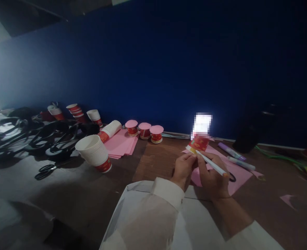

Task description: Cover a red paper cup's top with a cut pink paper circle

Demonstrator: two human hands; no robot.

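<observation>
My left hand (pixel 184 169) is closed on a small red paper cup (pixel 200 143), which is tilted with its white edge toward me. In my right hand (pixel 216 178) is a white marker (pixel 212 162) with an orange end, its tip at the cup's edge. A yellow patch shows on that edge near the tip. Pink paper (pixel 238 182) lies beneath my hands, and a black scissor handle (pixel 232 177) shows beside the right one. To the right of the cup lie a purple marker (pixel 231 151) and a pale marker (pixel 241 163).
Several small red cups with pink discs (pixel 156 130) line the wall. To their left are pink sheets (pixel 120 147), a leaning paper cup stack (pixel 94 152), small scissors (pixel 47 170) and black headsets (pixel 61 142). Green cable (pixel 278 157) and a pink scrap (pixel 288 200) lie right.
</observation>
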